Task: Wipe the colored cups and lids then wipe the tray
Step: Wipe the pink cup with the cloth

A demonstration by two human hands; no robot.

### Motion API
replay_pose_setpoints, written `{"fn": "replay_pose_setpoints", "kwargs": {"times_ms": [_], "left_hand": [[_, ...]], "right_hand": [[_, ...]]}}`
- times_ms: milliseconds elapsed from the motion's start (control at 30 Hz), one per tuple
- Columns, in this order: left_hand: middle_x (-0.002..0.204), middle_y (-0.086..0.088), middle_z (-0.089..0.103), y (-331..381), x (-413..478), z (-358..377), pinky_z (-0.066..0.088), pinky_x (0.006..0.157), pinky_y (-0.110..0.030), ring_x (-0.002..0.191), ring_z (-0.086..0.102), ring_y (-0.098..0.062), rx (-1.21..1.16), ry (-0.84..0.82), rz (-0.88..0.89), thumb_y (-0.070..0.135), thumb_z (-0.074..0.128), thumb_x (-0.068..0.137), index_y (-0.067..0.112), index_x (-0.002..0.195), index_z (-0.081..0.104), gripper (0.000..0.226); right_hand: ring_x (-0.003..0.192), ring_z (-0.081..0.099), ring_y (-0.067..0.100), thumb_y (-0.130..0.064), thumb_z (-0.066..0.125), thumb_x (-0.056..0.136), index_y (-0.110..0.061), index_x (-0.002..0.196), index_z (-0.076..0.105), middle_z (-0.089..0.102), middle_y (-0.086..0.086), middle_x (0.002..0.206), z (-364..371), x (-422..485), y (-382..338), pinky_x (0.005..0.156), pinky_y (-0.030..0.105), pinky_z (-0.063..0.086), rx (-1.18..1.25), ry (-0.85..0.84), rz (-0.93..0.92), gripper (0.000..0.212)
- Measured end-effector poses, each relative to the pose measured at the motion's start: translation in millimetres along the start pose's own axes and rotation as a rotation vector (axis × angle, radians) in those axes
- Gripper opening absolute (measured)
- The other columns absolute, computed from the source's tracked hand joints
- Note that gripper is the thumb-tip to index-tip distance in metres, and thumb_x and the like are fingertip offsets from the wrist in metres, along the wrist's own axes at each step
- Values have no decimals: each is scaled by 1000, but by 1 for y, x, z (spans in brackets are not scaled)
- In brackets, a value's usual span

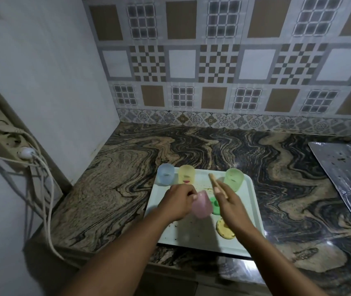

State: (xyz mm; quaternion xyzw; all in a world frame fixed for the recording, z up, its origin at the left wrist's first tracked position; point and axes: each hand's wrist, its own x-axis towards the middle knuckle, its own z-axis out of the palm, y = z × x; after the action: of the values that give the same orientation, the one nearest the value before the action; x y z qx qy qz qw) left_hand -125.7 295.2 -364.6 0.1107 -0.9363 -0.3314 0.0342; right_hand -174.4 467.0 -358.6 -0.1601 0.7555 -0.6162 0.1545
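Note:
A white tray (pixel 193 236) with crumbs on it lies near the counter's front edge. At its far edge stand a blue cup (pixel 165 174), a yellow cup (pixel 186 174) and a green cup (pixel 233 179). My left hand (pixel 176 202) holds a pink cup (pixel 201 205) tilted above the tray. My right hand (pixel 228 205) grips a thin tan, stick-like thing (pixel 214 182) that points away from me; what it is stays unclear. A green lid (pixel 215 205) lies partly hidden between my hands. A yellow lid (pixel 223 230) lies near the tray's right front corner.
The marbled stone counter (pixel 127 189) meets a tiled wall at the back and a white wall on the left. A metal sheet (pixel 345 178) lies at the right. A power strip with a plug and cables (pixel 26 154) hangs at the left.

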Motion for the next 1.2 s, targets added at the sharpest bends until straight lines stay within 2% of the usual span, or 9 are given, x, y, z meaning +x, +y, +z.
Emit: {"fn": "replay_pose_setpoints", "kwargs": {"times_ms": [133,267,400,567,733,867,967,1067,1200], "left_hand": [[81,4,72,1,-1,-20,55,76,-43,79,67,-17,-171,58,10,26,58,93,20,84,68,15],[83,11,68,-7,-7,-38,58,75,-34,81,64,-10,-349,92,9,21,61,96,30,82,68,18],[86,14,69,-7,-13,-47,49,72,-21,79,63,-4,-403,51,-1,25,64,96,30,88,72,12],[84,6,73,-1,-7,-48,57,70,-35,77,68,-10,-394,-26,-51,65,66,78,20,92,77,49],[96,4,74,4,2,-57,57,81,-28,91,69,-7,-569,-32,-17,22,74,90,19,102,75,12],[93,0,76,1,3,-56,57,80,-27,88,71,-8,-660,-29,-65,10,73,90,16,99,75,11],[102,-8,77,0,5,-53,58,93,-41,101,72,-22,-713,-22,-101,10,74,89,19,97,76,12],[103,-14,76,-2,5,-55,58,95,-47,104,71,-29,-775,13,-152,11,77,87,13,98,77,11],[92,-13,76,3,3,-61,61,84,-37,92,73,-26,-844,49,-203,14,77,87,6,90,77,9]], "right_hand": [[121,53,-7,-59,26,103,-53,129,53,58,-36,125,31,-3,-10,98,17,43,-25,-127,-127,37],[99,66,43,-51,21,106,-15,128,66,75,13,108,23,20,-12,60,31,49,523,-175,395,62],[103,67,47,-38,28,104,-1,129,61,67,29,122,25,25,-17,96,53,49,820,-198,689,55],[105,64,44,-26,36,101,-4,126,65,70,24,119,40,27,-26,106,61,43,699,-93,548,44],[124,57,39,-30,23,100,2,130,63,66,19,130,14,27,-28,113,54,36,933,-224,422,59],[82,62,21,-30,48,103,-22,122,72,70,8,94,3,18,-30,69,27,48,351,-190,109,32],[96,68,-3,-27,54,101,-28,130,66,75,-15,106,-2,11,-43,72,11,50,146,-219,-60,31],[65,59,-16,-31,34,108,-29,134,60,65,-26,72,-9,11,-59,59,3,42,33,-315,-41,36],[90,66,-10,-20,37,108,-27,137,55,67,-4,120,-17,10,-73,72,9,50,-26,-444,21,35]]}}
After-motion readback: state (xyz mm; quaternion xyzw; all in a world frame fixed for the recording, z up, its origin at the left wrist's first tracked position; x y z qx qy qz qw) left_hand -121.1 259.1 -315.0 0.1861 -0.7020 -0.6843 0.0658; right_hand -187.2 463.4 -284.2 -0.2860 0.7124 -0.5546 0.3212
